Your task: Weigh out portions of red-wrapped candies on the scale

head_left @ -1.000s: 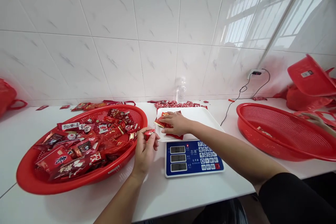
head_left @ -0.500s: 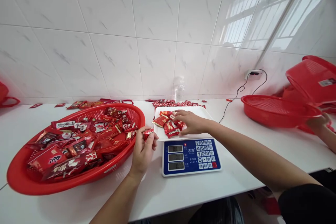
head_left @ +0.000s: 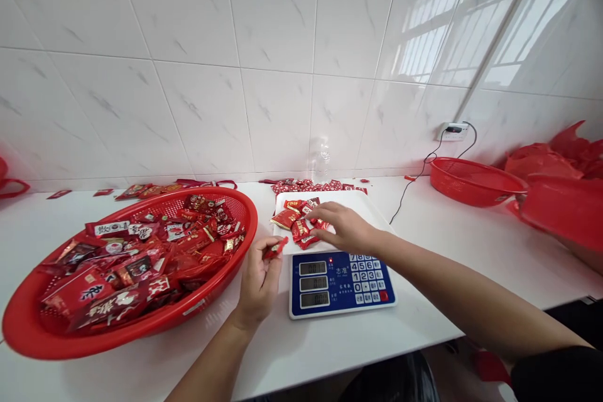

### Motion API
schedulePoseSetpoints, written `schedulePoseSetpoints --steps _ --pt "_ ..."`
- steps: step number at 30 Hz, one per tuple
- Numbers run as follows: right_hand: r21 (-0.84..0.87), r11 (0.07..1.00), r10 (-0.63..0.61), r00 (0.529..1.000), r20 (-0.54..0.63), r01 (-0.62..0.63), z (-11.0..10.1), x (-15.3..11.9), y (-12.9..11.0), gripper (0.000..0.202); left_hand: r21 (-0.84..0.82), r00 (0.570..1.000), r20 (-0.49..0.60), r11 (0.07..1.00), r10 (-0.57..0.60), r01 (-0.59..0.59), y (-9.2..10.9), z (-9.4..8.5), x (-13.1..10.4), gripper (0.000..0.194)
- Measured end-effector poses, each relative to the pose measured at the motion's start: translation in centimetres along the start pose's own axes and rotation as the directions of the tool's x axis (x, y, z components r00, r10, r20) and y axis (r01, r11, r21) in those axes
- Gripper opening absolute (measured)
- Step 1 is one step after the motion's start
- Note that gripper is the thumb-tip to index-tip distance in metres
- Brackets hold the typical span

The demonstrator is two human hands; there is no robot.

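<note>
In what seems sorting at the scale (head_left: 346,289), the left hand (head_left: 258,279) pinches a sweet (head_left: 277,248) by the tray (head_left: 360,202) while the right hand (head_left: 343,226) (loosely spread, contact unclear) arches over packets (head_left: 286,218) there, whose lifting would call for narrower fingers.

Now left basket (head_left: 21,326) seen red | packets (head_left: 285,219) printed red-and-gold | scale panel (head_left: 343,289) drenched blue | tray (head_left: 355,200) dressed white | far tiles (head_left: 277,12) veined grey

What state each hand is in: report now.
Left hand: closed, holding a small red packet.
Right hand: curved over packets on the white tray; grip can't be told.
</note>
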State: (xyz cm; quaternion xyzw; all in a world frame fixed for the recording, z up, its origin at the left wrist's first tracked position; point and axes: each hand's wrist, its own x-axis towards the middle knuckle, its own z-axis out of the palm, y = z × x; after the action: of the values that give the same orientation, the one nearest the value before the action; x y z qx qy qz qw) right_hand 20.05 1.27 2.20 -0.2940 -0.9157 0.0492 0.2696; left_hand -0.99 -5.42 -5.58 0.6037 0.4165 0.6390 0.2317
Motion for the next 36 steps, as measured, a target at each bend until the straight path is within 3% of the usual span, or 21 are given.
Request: schedulePoseSetpoints --steps 4,9,11,13,16,19,25,31,36 --pt "0.041 0.983 -0.181 0.982 0.050 0.179 1.0 -1.0 -2.9 0.035 0.205 0.971 0.145 0.954 0.191 -0.218 -0.5 -0.2 -0.4 0.026" --pt "-0.049 0.993 -0.108 0.992 0.061 0.111 1.6 -1.1 -3.8 0.022 0.283 0.956 0.207 0.923 0.208 -0.262 -0.2 -0.1 -0.5 0.028" --pt "-0.050 0.998 -0.037 0.998 0.041 0.039 1.3 -0.8 -3.4 0.019 0.297 0.971 0.156 0.929 0.182 -0.222 0.0 0.0 -0.3 0.032" --pt "-0.026 0.994 0.109 0.994 -0.023 -0.109 0.9 -0.2 -2.6 0.018 0.274 0.986 0.059 0.948 0.153 -0.163 0.2 0.0 -0.1 0.034" --pt "-0.024 0.923 0.379 0.920 -0.099 -0.383 0.6 1.0 -0.7 0.020 0.189 0.994 -0.022 0.976 0.109 -0.103 0.3 -0.1 0.3 0.030" --pt "-0.068 0.865 0.491 0.867 -0.089 -0.497 1.0 2.0 1.1 0.021 0.138 0.996 -0.016 0.987 0.084 -0.082 0.3 -0.1 0.4 0.027" --pt "-0.129 0.857 0.500 0.866 -0.021 -0.499 2.8 2.5 2.0 0.023 0.133 0.998 -0.013 0.989 0.067 -0.064 0.2 -0.1 0.4 0.025" --pt "-0.144 0.872 0.471 0.882 -0.014 -0.468 2.9 2.3 1.7 0.027 0.115 0.999 -0.017 0.992 0.047 -0.045 0.5 0.0 0.5 0.023" --pt "-0.115 0.908 0.406 0.914 0.003 -0.403 3.0 2.2 1.8 0.013 0.097 1.000 -0.016 0.995 0.015 -0.013 0.3 0.0 0.5 0.024"
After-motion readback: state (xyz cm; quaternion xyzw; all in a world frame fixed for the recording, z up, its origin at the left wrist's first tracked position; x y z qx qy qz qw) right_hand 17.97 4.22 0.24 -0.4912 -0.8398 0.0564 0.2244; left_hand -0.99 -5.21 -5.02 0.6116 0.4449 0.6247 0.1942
